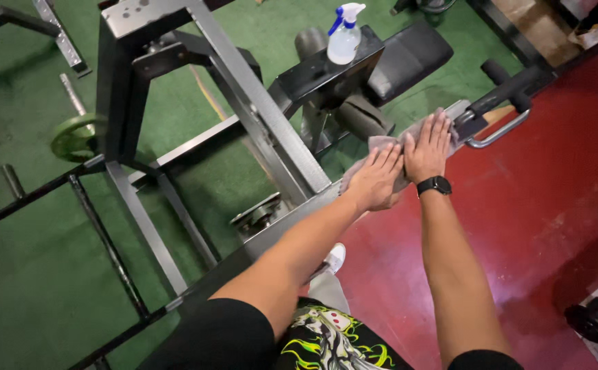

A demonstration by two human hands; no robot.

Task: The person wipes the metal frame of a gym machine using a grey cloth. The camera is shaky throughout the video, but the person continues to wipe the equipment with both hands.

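Observation:
Both my hands press flat on a grey cloth (383, 142) draped over the grey steel arm (292, 219) of a gym machine. My left hand (376, 179) lies on the cloth's lower part, fingers together. My right hand (428, 146), with a black watch on its wrist, lies just above it, near the arm's end. Beyond the cloth the arm ends in a black grip (511, 85) and a chrome loop handle (499, 133).
A clear spray bottle (345, 35) with a blue and white trigger stands on the machine's black pad (326, 68). A green weight plate (73, 137) hangs at left. Green floor lies to the left, red floor to the right. Dumbbells (597, 318) sit at bottom right.

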